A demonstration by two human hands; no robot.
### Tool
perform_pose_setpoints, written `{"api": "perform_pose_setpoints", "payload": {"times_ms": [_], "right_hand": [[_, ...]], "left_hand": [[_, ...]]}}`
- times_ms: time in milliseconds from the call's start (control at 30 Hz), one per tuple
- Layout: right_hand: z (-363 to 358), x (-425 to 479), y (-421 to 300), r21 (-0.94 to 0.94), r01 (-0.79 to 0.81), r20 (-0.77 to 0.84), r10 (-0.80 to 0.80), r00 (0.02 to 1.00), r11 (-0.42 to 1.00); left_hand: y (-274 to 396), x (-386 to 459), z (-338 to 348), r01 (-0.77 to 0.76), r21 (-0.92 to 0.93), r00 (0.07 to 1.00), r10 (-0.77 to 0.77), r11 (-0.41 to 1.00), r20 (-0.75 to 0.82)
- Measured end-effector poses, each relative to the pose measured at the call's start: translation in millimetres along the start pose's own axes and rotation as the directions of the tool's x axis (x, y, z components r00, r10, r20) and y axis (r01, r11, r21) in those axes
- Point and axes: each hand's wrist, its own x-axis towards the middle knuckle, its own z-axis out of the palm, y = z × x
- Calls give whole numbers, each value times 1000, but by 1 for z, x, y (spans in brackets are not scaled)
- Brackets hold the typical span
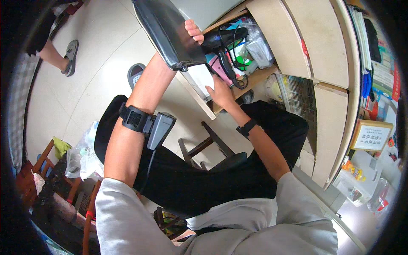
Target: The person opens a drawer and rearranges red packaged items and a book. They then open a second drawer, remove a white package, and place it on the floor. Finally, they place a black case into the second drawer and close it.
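Note:
My left hand (193, 32) grips a black leather pouch or bag (173, 35); its fingers curl over the far edge while the forearm passes beneath. My right hand (221, 92) is at the open wooden drawer (253, 76), thumb and index finger apart, close beside a white box (201, 78). Just beyond the fingertips lie a dark narrow item and a pink object (220, 70). Also in the drawer are a black hair dryer (223, 38), black cables (228, 68), and clear plastic packaging (258, 51). Fingers at the far side of my right hand are partly hidden.
Cream cabinet fronts (330, 41) border the drawer. Dark stool legs (220, 140) stand between my knees. A grey slipper (135, 75) lies on the tiles. Another person's foot (70, 57) is at the upper left. Plastic bags (84, 159) and wooden chairs are at left; a framed sign (371, 135) is at right.

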Motion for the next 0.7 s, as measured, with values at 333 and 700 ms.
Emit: {"api": "perform_pose_setpoints", "payload": {"times_ms": [333,700], "right_hand": [[-115,-23,-44,-303,-123,-256,44,966,945],[-154,-21,-40,158,14,-607,86,790,987]], "left_hand": [[10,5,-1,23,-54,995,-18,998,94],[6,0,-1,34,48,996,-37,998,78]]}}
